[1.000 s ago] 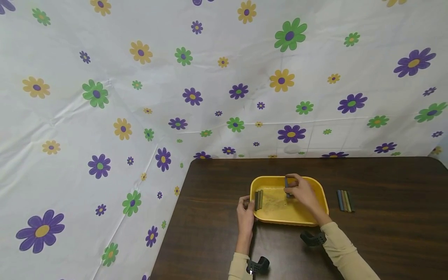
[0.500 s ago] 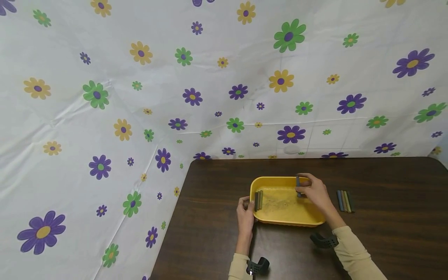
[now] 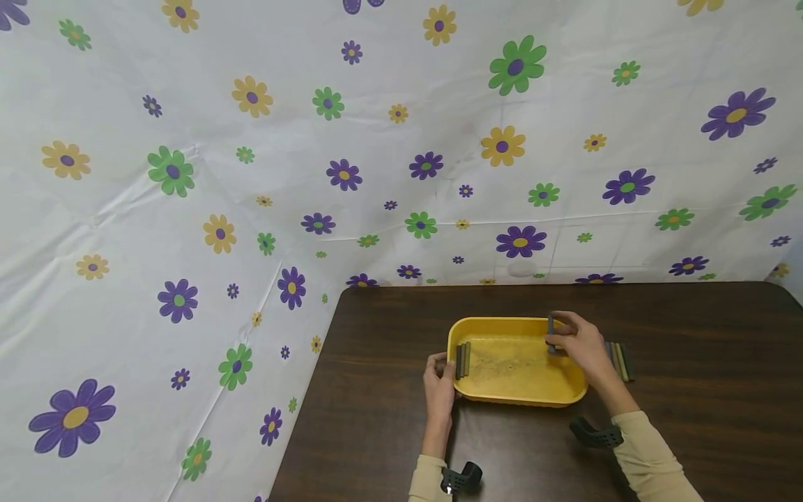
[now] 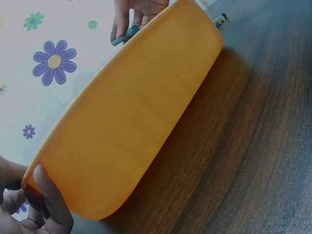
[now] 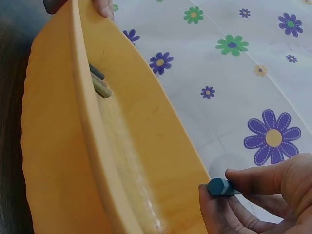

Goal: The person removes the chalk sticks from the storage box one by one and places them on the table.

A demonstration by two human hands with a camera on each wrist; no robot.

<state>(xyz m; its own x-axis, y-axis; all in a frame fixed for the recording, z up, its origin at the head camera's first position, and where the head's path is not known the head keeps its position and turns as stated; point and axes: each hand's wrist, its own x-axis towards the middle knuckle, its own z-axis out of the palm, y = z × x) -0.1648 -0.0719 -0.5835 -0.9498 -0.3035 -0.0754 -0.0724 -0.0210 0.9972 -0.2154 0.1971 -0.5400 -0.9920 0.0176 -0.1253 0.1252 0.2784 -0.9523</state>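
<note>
A yellow plastic tray [image 3: 514, 380] with raised walls lies on the dark table. My left hand [image 3: 440, 383] grips its left rim, the thumb against the outer wall in the left wrist view. Thumb and fingers of my right hand [image 3: 580, 345] pinch a blue crayon [image 3: 551, 331], held over the tray's right end near the back rim. Its end looks six-sided in the right wrist view. Inside the tray, several dark and olive crayons [image 3: 463, 360] lie side by side along the left wall.
Right of the tray, a row of several crayons [image 3: 621, 361] lies on the brown wooden table [image 3: 709, 369], partly covered by my right hand in the head view. A flowered white sheet [image 3: 376, 174] hangs behind and to the left.
My right hand has moved right, carrying the blue crayon from the tray's middle to its right end. My left hand has stayed on the left rim.
</note>
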